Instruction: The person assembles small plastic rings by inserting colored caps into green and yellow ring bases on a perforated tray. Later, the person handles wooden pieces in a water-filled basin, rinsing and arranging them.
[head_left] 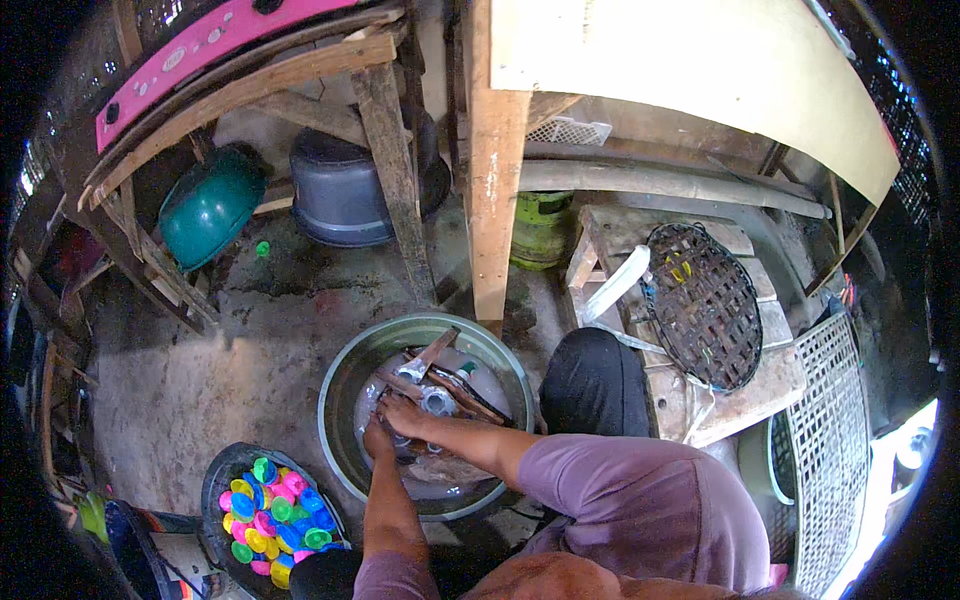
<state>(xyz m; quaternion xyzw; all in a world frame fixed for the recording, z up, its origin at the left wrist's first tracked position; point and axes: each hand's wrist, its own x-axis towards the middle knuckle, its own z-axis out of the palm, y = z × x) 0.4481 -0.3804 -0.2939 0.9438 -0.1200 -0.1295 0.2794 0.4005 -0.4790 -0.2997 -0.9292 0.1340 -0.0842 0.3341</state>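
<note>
A round grey-green basin [400,335] stands on the floor in front of me, with cloudy liquid in it. Inside it lie wooden pieces [437,347] and grey metal parts, one a ring-shaped metal fitting [437,401]. Both my hands reach into its left part, close together. My right hand [402,412] has its fingers curled down beside the metal parts; what they grip is hidden. Just below it is my left hand [378,436], its fingers mostly out of sight behind the other hand and the basin's contents.
At my lower left, a dark tub [217,497] holds several bright plastic cups [283,510]. A low wooden bench [700,410] on the right bears a woven tray [705,305]. A wooden post [493,200] rises beyond the basin. Teal [212,208] and grey [340,190] basins stand behind.
</note>
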